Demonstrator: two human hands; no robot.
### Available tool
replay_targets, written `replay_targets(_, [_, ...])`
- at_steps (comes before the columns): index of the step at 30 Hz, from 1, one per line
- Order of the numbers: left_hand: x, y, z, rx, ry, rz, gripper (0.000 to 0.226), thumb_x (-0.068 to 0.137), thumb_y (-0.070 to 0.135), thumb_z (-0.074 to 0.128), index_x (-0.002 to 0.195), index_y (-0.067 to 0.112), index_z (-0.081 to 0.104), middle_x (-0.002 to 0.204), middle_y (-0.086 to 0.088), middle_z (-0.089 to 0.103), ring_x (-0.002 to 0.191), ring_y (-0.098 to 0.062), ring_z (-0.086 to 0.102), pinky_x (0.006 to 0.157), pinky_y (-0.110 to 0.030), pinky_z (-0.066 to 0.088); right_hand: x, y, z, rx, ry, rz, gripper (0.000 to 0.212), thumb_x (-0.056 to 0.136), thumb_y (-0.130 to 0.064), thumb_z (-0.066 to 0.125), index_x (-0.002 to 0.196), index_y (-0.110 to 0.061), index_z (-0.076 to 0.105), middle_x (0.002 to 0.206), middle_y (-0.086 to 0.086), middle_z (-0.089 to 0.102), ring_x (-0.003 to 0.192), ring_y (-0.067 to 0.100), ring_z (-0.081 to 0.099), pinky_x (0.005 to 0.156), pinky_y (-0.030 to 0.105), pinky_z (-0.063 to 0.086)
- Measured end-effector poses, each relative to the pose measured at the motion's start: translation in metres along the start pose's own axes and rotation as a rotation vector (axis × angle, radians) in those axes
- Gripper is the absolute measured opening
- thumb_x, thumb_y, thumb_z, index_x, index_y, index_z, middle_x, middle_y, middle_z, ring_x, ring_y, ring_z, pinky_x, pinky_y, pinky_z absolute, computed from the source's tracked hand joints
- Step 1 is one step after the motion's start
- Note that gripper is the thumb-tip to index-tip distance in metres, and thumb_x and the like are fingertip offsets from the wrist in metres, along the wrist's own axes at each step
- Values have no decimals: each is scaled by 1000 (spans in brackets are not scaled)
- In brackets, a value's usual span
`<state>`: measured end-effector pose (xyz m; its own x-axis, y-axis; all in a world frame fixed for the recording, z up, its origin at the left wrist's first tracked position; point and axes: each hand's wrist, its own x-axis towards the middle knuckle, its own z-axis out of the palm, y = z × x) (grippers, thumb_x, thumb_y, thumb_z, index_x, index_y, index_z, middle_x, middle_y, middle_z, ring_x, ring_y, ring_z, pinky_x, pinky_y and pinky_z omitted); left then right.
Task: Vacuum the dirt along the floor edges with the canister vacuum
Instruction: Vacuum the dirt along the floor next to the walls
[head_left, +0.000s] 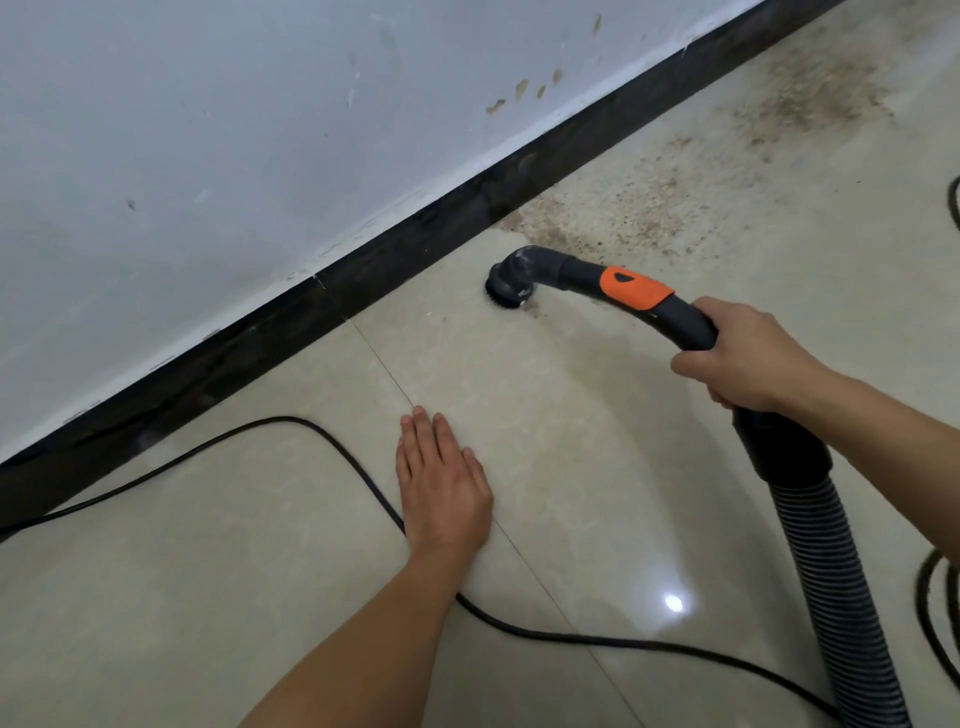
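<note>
Head view: the right hand (748, 358) grips the rigid curved black vacuum handle tube (670, 317); hold there, because the ribbed grey hose (831, 561) flexes. The round black brush nozzle (509, 286) touches the beige tile floor (545, 441) near the dark skirting board (363, 270). The left hand (441, 483) lies flat and open, holding nothing.

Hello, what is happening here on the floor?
A person is vacuuming along the baseboard. The right hand grips the hose handle, with the round brush on the tile beside the wall. The left hand lies flat on the floor, next to a cord. Brown dirt remains ahead of the brush.
</note>
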<state>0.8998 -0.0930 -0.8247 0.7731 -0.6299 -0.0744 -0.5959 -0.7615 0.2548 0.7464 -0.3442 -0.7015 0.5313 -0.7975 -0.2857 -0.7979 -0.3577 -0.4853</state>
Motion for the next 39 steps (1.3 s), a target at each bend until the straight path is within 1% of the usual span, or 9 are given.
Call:
replay_targets(2, [1, 0, 1, 4, 11, 3, 56, 102, 30, 23, 151, 3, 20, 160, -15, 10, 149, -27, 2, 121, -37, 0, -9, 12, -5, 11, 51, 45, 19, 76, -16, 67, 86, -21, 52, 61, 8, 62, 40, 21, 61, 47, 27, 43])
replay_targets(6, [0, -2, 3, -4, 15, 7, 56, 102, 29, 25, 150, 3, 21, 160, -16, 12, 149, -28, 4, 121, -38, 3, -34, 31, -9, 24, -25, 46, 20, 74, -13, 68, 83, -23, 52, 56, 5, 61, 34, 17, 58, 44, 26, 41])
replay_targets(9, [0, -2, 4, -4, 15, 7, 56, 102, 30, 25, 150, 3, 22, 160, -15, 13, 148, -28, 6, 121, -38, 4, -49, 44, -12, 18, 41, 87, 21, 74, -15, 68, 82, -23, 51, 59, 6, 62, 38, 18, 60, 47, 28, 44])
replay_targets(13, [0, -3, 5, -19, 18, -5, 56, 101, 31, 26, 150, 3, 24, 160, -15, 15, 148, -27, 8, 120, -38, 5, -71, 55, -3, 16, 4, 84, 21, 73, -16, 69, 81, -23, 52, 59, 4, 62, 36, 14, 57, 46, 29, 44])
replay_targets(16, [0, -3, 4, -20, 28, 5, 55, 102, 30, 28, 149, 3, 26, 159, -16, 17, 148, -28, 10, 121, -39, 7, -84, 59, 5, 44, 77, 117, 21, 74, -16, 69, 81, -24, 50, 62, 6, 62, 47, 23, 61, 52, 36, 51])
replay_targets(21, [-1, -2, 3, -19, 23, -5, 56, 102, 32, 24, 151, 4, 21, 160, -14, 12, 148, -27, 5, 120, -36, 0, -80, 41, 29, 62, -32, 34, 22, 74, -19, 68, 85, -26, 51, 66, 5, 62, 52, 26, 62, 54, 40, 54])
replay_targets(28, [-1, 1, 1, -25, 26, 0, 56, 103, 30, 22, 152, 4, 18, 161, -14, 8, 149, -25, 1, 120, -34, -5, 11, -28, 54, 105, 52, -7, 25, 75, -25, 66, 94, -20, 52, 77, 10, 62, 66, 32, 64, 65, 39, 55])
replay_targets(35, [2, 1, 2, 1, 13, -4, 57, 102, 30, 25, 151, 3, 20, 161, -16, 9, 149, -28, 2, 120, -37, -2, 15, -50, 74, 50, -43, -115, 26, 75, -24, 66, 95, -22, 49, 74, 5, 60, 58, 25, 61, 55, 34, 51])
replay_targets(39, [1, 0, 0, 1, 2, -3, 57, 101, 30, 26, 151, 4, 21, 160, -16, 10, 149, -29, 4, 119, -37, 0, 0, -58, 79, 20, -110, -180, 25, 76, -23, 66, 94, -23, 50, 75, 6, 61, 61, 28, 62, 59, 37, 53])
